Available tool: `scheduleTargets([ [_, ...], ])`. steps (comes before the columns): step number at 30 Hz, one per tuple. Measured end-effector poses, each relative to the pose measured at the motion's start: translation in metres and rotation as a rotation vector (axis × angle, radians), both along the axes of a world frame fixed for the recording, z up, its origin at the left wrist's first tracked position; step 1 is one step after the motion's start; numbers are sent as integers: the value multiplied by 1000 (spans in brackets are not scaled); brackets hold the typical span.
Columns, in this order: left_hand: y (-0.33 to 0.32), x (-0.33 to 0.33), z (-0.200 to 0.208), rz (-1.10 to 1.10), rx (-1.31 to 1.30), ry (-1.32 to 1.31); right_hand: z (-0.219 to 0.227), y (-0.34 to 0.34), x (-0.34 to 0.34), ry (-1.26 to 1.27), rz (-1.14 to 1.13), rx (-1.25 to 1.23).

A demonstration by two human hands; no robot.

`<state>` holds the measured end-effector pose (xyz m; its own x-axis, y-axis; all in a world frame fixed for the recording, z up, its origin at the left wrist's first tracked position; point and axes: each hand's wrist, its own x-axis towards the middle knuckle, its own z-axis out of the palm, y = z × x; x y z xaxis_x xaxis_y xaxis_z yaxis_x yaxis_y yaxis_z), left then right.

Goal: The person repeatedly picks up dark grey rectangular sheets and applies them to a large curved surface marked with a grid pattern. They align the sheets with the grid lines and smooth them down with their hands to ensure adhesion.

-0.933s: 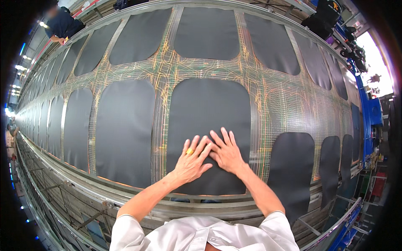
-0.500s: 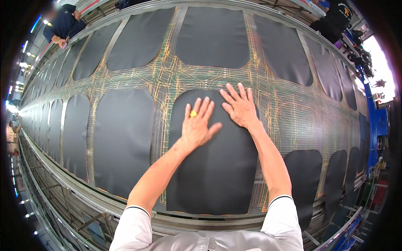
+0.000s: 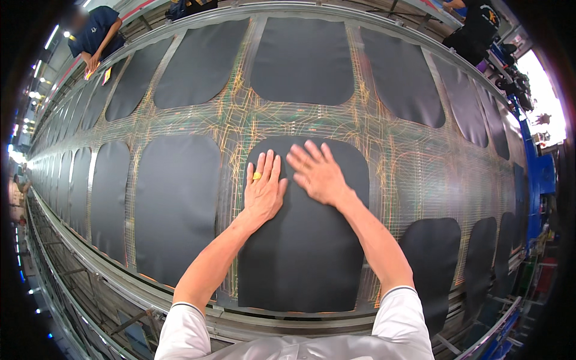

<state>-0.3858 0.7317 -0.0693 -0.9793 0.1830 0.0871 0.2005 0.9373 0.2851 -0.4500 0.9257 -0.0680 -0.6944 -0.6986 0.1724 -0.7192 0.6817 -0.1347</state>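
Observation:
A dark grey sheet panel [image 3: 300, 258] with rounded far corners lies flat in front of me on a table surface covered with coloured outlines. My left hand [image 3: 263, 191], a yellow ring on one finger, rests flat near the panel's left edge with its fingers stretched out. My right hand [image 3: 321, 177] is over the upper middle of the same panel, fingers spread, slightly blurred. Neither hand grips anything. The panel's near edge lies close to the table's front rail.
More dark panels, such as the left neighbour [image 3: 177, 207] and the far one [image 3: 303, 63], lie in two rows. At right, a panel [image 3: 429, 264] hangs over the front edge. A person [image 3: 99, 36] works at the far left, another [image 3: 477, 27] stands far right. Blue machinery [image 3: 543, 180] borders the right end.
My right hand has moved left and nearer, off the panel's far right corner. My left hand has shifted left and nearer, toward the left edge. The far-left person's hands have lowered to the table.

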Motion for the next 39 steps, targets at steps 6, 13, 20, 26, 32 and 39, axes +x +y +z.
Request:
scheduleTargets([
  [6, 21, -26, 3, 9, -54, 61, -13, -15, -6, 65, -278, -70],
  [13, 21, -18, 6, 23, -2, 46, -11, 22, 4, 17, -519, -44],
  [20, 14, 2, 5, 53, -21, 68, -12, 38, 29, 31, -642, -56],
  [26, -5, 31, 11, 60, -11, 83, 14, 31, 73, -107, -629, 34],
  [32, -12, 64, 13, 69, 13, 56, 7, 34, 111, -108, -553, 20],
  [39, 52, 91, 18, -210, 46, 61, 10, 28, 134, -77, -561, 36],
])
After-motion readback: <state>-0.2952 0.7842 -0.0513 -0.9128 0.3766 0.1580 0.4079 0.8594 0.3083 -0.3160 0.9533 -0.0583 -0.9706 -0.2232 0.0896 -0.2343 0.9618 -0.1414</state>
